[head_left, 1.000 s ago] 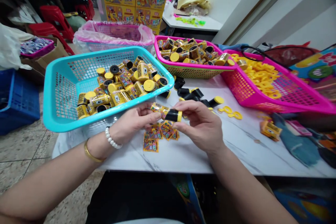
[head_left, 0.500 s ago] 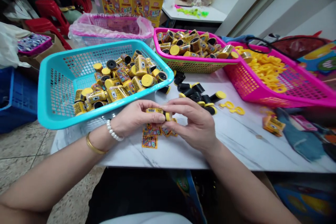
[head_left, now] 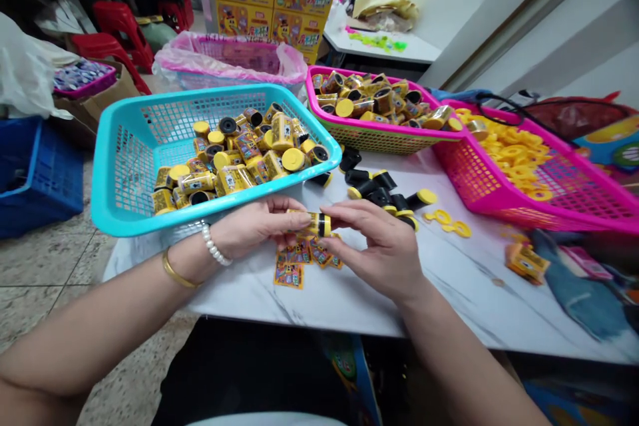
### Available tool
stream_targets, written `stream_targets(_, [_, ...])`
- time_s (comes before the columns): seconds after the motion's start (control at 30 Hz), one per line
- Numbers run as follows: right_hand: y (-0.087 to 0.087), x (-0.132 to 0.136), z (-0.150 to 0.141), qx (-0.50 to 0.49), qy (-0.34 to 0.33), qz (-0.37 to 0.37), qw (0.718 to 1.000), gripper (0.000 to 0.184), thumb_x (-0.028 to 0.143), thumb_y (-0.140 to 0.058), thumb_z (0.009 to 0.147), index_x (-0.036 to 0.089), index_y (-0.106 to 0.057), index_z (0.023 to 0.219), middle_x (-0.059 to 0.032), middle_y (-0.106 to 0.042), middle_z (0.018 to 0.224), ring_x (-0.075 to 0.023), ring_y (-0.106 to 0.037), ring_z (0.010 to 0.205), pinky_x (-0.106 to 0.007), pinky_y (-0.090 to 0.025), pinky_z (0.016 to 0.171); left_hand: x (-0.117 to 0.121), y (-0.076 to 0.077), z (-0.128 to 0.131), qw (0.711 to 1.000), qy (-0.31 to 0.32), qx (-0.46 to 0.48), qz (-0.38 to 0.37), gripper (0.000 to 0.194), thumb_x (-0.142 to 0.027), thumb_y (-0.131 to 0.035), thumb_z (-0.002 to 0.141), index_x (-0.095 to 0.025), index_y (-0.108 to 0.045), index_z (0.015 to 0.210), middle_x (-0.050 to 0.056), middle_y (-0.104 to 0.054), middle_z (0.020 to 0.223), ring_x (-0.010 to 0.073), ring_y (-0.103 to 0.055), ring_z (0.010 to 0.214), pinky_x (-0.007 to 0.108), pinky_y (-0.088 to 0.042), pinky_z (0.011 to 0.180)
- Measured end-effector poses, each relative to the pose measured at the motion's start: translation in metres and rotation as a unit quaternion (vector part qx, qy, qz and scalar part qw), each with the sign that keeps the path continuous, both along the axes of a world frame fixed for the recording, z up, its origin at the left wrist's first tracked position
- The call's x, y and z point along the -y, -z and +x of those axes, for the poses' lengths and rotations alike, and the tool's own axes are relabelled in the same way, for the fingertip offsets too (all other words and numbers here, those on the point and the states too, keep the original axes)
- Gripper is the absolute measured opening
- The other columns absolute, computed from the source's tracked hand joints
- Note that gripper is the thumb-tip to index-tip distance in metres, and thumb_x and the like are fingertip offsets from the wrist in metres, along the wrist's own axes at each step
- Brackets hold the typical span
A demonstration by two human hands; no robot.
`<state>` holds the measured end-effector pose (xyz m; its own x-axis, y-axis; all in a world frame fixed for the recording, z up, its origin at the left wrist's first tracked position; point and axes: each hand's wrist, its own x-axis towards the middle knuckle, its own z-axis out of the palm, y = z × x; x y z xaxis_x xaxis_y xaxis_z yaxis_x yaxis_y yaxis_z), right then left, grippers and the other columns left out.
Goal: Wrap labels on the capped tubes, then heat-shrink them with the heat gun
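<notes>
Between my two hands, over the marble-patterned table, is a small cylinder (head_left: 313,225) with a yellow printed label, a black band and a yellow cap. My left hand (head_left: 272,223) grips its labelled end, thumb on top. At the capped end, the thumb and fingertips of my right hand (head_left: 382,243) close around the yellow cap. Beneath the hands lie several orange printed stickers (head_left: 288,274), partly covered. Just beyond them is a loose pile of black cylinders (head_left: 379,196) with yellow caps. To the right of that pile sit some linked yellow rings (head_left: 449,221).
A teal basket (head_left: 117,223) of labelled cylinders stands at left. Behind is a pink basket (head_left: 379,130) of similar ones; another pink basket (head_left: 464,180) at right holds yellow ring pieces. A labelled piece (head_left: 526,263) and blue cloth (head_left: 579,293) lie at the right.
My right fingers have drawn back toward the capped end, so more of the cylinder and its black band shows. The whole view has shifted slightly.
</notes>
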<state>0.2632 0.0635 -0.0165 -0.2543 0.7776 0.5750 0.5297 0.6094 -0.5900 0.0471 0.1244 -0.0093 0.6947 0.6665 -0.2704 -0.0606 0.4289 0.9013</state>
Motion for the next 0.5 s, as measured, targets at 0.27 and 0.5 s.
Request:
stream_targets(0.27, [0.002, 0.0, -0.011, 0.002, 0.037, 0.023, 0.999, 0.021, 0.018, -0.077, 0.079, 0.023, -0.071, 0.099, -0.0042, -0.075, 0.088, -0.0165, -0.072, 0.076, -0.028, -0.059, 0.07, 0.007, 0.001, 0.011, 0.999, -0.047, 0.018, -0.012, 0.037, -0.032, -0.086, 0.066, -0.012, -0.065, 0.089, 0.004, -0.07, 0.086, 0.0129, -0.063, 0.077, 0.028, -0.048, 0.074])
stream_targets(0.5, [0.012, -0.008, -0.014, -0.031, 0.019, 0.033, 0.999, 0.017, 0.022, -0.075, 0.081, 0.021, -0.071, 0.098, -0.0051, -0.075, 0.086, -0.0178, -0.071, 0.079, -0.03, -0.059, 0.071, 0.004, 0.003, 0.005, 0.998, 0.018, -0.036, 0.056, 0.053, -0.06, -0.078, 0.07, -0.013, -0.062, 0.085, 0.001, -0.062, 0.069, 0.01, -0.055, 0.059, 0.025, -0.042, 0.058])
